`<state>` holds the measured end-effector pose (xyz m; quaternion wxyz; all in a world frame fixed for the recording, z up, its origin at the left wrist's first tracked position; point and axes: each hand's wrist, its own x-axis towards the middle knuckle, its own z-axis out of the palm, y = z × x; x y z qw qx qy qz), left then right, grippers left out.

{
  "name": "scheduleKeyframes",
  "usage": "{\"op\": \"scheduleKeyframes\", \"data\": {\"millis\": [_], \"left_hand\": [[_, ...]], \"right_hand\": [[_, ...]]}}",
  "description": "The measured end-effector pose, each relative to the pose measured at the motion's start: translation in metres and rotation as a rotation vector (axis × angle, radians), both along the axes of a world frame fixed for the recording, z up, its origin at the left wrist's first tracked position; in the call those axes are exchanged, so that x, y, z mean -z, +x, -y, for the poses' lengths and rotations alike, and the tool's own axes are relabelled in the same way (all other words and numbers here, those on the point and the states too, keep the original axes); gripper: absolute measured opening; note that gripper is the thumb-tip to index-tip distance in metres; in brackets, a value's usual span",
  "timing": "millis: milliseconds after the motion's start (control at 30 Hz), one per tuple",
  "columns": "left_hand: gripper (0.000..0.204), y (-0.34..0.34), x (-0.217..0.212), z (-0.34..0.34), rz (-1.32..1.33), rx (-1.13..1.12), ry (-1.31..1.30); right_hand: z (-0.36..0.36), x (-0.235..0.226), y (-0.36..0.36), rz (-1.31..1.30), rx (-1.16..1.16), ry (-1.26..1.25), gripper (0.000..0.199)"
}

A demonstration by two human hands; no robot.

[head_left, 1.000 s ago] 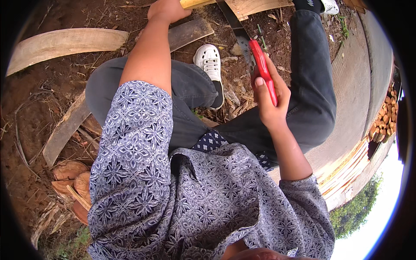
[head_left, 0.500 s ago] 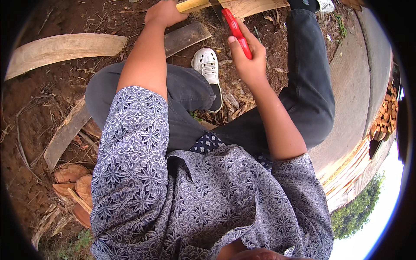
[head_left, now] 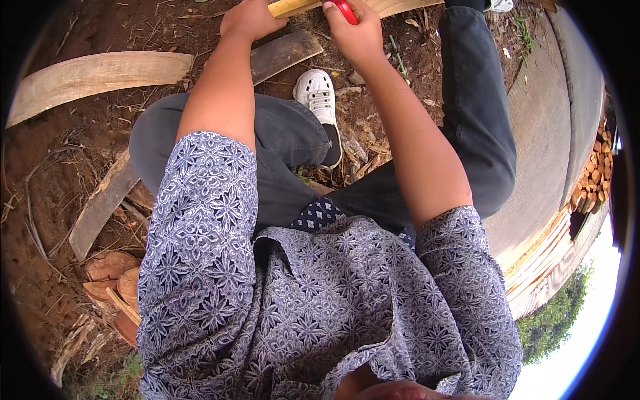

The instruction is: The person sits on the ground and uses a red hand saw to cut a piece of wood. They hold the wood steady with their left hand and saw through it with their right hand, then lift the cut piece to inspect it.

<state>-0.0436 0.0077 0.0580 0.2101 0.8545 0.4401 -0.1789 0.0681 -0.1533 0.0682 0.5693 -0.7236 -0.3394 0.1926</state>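
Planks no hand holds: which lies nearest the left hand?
The short dark plank, just below the left hand in the picture; the others lie farther away.

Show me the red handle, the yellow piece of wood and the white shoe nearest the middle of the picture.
Red handle (head_left: 346, 11): head view, middle of its visible red part.
Yellow piece of wood (head_left: 293, 7): head view, its visible face.
White shoe (head_left: 316, 90): head view, middle of its upper.

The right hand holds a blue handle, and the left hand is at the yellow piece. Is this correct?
Not quite: the head view shows a red handle, not blue. The right hand holds it, and the left hand is at the yellow piece.
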Motion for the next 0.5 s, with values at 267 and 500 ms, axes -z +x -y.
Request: {"op": "scheduleKeyframes", "data": {"millis": [267, 500], "left_hand": [[0.052, -0.012, 0.016, -0.005, 0.048, -0.013, 0.01], [0.054, -0.006, 0.013, -0.005, 0.051, -0.018, 0.02]], "right_hand": [[0.167, -0.125, -0.06, -0.244, -0.078, -0.306, 0.056], [0.036, -0.026, -0.023, -0.12, -0.06, -0.165, 0.053]]}}
